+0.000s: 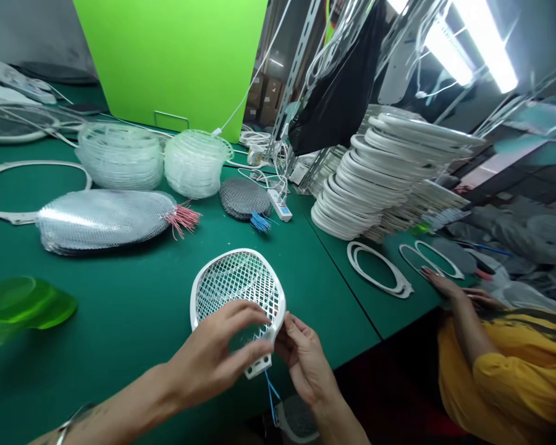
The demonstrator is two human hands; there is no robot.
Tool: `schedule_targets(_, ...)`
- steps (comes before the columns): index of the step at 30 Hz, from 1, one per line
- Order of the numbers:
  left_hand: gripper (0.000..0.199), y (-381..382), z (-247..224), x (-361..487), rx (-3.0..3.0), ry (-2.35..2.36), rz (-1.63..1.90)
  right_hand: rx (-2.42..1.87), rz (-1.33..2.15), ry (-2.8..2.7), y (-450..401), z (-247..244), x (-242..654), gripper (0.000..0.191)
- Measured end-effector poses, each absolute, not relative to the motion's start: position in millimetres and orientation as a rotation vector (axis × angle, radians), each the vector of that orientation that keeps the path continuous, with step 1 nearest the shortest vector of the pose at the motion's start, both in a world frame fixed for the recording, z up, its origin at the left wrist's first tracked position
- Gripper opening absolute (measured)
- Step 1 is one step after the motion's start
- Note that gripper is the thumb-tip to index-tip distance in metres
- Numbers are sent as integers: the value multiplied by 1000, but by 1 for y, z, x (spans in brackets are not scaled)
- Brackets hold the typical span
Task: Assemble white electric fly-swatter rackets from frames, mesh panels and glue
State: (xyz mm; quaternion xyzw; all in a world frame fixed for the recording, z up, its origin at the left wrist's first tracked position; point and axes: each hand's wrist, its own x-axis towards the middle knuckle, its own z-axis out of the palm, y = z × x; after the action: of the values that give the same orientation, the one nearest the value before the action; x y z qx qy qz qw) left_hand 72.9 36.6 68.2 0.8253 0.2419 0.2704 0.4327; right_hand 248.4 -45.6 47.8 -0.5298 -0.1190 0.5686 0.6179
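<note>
A white racket-shaped frame point(192, 303) with a mesh grid point(236, 278) inside it lies on the green table, its narrow end toward me. My left hand point(220, 346) is over the lower left of the mesh, thumb and fingers apart, holding nothing. On the right rim, my right hand point(303, 358) pinches the frame between thumb and fingers. Blue wires point(271, 395) hang from the narrow end, near the table's front edge.
Behind are a mesh bundle with pink wires point(106, 216), a round mesh stack with blue wires point(244, 198), translucent ring stacks point(197, 164) and a power strip point(279, 205). White frames point(361, 179) are piled at right, near a person in yellow point(514, 371). A green visor point(28, 303) is at left.
</note>
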Motion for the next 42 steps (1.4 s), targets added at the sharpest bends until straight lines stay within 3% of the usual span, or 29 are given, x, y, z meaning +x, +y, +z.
schedule_targets(4, 60, 10, 47, 52, 2330, 556, 790, -1234, 1275, -214, -47, 49, 242, 28)
schedule_targets(8, 41, 0, 37, 53, 2497, 560, 975, -1210, 1290, -271, -58, 54, 232, 28)
schedule_targets(12, 38, -4, 39, 59, 2553, 532, 1078, -1181, 1415, -256, -78, 52, 222, 66)
schedule_targets(15, 34, -3, 41, 61, 2633, 505, 1171, -1164, 1428, -222, -87, 44, 219, 79)
schedule_targets(21, 33, -3, 34, 64, 2737, 474, 1210, -1142, 1422, -233, -86, 38, 220, 80)
schedule_targets(31, 35, -11, 7, 67, 2911, 417, 1197, -1242, 1371, -247, -87, 16, 216, 108)
schedule_targets(35, 36, -12, 1, 65, 2930, 416, 1163, -1254, 1328, -240, -90, 3, 217, 107)
schedule_targets(39, 39, -5, 17, 61, 2843, 371, 1241, -1313, 1299, -227, -92, -6, 215, 105)
schedule_targets(42, 53, 13, 52, 55, 2555, 525, 1480, -1460, 1327, -180, -94, -8, 213, 108)
